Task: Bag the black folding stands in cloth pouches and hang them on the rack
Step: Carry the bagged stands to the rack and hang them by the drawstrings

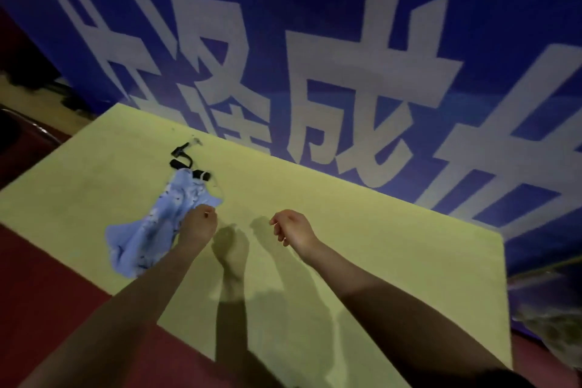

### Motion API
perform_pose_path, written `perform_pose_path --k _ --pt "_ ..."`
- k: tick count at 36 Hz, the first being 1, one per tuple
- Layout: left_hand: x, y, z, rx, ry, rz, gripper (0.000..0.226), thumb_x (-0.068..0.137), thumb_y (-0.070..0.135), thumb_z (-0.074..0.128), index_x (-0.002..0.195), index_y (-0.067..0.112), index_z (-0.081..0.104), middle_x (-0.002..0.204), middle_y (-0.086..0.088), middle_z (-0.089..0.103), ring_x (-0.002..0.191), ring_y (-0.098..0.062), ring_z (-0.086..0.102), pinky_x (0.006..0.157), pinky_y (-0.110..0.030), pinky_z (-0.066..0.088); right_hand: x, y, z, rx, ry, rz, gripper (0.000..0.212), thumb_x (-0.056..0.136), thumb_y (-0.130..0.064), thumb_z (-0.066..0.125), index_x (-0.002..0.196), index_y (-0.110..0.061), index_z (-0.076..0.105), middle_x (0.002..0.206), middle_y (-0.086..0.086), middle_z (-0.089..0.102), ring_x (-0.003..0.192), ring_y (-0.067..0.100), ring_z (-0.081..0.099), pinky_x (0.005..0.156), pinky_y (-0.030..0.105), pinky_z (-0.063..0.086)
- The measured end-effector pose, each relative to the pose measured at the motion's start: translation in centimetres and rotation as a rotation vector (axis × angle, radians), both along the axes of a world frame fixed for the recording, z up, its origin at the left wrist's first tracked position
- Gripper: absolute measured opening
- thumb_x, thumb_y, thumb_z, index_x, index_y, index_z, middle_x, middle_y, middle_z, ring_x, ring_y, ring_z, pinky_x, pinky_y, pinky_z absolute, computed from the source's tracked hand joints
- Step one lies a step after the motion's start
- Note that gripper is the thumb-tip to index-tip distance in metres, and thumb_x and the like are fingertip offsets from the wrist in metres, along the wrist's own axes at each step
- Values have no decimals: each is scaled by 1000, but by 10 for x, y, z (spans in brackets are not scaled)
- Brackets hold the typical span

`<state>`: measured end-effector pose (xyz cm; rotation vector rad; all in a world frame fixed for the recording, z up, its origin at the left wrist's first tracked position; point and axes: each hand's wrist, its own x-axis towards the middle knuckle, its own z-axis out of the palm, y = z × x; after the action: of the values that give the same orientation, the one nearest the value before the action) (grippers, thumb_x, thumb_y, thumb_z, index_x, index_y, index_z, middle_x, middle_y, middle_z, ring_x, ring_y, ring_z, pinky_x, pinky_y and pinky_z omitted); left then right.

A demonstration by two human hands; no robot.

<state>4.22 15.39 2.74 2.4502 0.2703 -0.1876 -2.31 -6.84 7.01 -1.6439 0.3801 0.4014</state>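
A light blue patterned cloth pouch (151, 230) lies on the yellow-green table (378, 246), left of centre. Black folding stand parts (184, 161) stick out of its far end. A thin cord runs from the pouch mouth toward my left hand (200, 224). That hand hovers at the pouch's right edge with its fingers curled in, apparently pinching the cord. My right hand (291, 228) is held above the table to the right, apart from the pouch. Its fingers are curled and nothing shows in them.
A big blue banner (315, 41) with white characters stands right behind the table's far edge. Red floor (47, 277) lies to the left and front of the table. A dark chair or frame (28, 129) sits at far left, and a crumpled clear bag (554, 318) at far right.
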Motion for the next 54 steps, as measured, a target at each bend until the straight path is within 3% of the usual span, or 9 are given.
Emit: perform_pose_path --k 3,6,11,27,30,35,41,47,54 --pt "24 59 -15 91 -273 94 40 96 23 35 68 9 61 63 -9 58 54 -27 57 59 -36 50 30 48 -11 -33 71 47 22 93 -12 43 78 -13 60 63 1 53 52 13 46 44 20 34" --pt "49 101 -30 29 -175 21 31 82 15 45 63 -4 61 56 -22 57 41 -38 57 39 -43 48 60 79 -19 -64 136 83 17 93 -14 44 84 -12 59 64 1 53 50 13 44 36 14 30" --pt "86 134 -32 134 115 209 45 92 31 57 128 4 52 126 -26 53 115 -44 51 95 -49 43 105 114 -39 -90 276 79 10 96 -16 45 94 -12 54 66 2 50 48 13 42 36 11 25" --pt "142 99 -66 -162 261 -155 33 94 25 62 120 5 62 117 -18 65 109 -33 59 83 -29 40 156 119 -99 -212 228 -75 23 92 -28 44 72 -19 52 75 4 51 80 23 50 71 32 38" --pt "130 66 -51 -280 245 -270 14 95 30 60 101 20 66 97 -5 70 97 -22 65 79 -30 45 156 100 -92 -196 159 -145 31 101 -24 43 108 -2 63 104 12 59 101 26 55 86 32 41" --pt "119 11 -11 -461 262 -278 20 98 34 52 95 20 66 85 2 68 87 -13 65 76 -26 43 144 61 -62 -140 91 -264 54 103 -34 39 150 -9 30 155 10 33 142 26 32 114 33 24" --pt "104 -49 30 -650 380 -222 49 101 46 39 141 20 45 127 5 49 124 -11 43 99 -26 32 107 13 -16 -48 -68 -265 55 103 -37 38 153 -17 25 150 -4 35 137 12 33 99 18 25" --pt "69 -100 62 -661 362 -267 50 101 48 35 140 19 47 128 5 51 131 -18 44 97 -25 32 74 -32 22 -95 -212 -291 23 100 -26 51 113 -11 63 106 -1 65 93 1 59 72 4 43" --pt "19 -147 91 -547 362 -346 65 97 58 26 148 19 36 152 -7 37 139 -25 35 103 -31 30 21 -93 35 -70 -99 -439 41 98 -33 54 132 -11 54 124 8 57 109 19 55 84 27 43"
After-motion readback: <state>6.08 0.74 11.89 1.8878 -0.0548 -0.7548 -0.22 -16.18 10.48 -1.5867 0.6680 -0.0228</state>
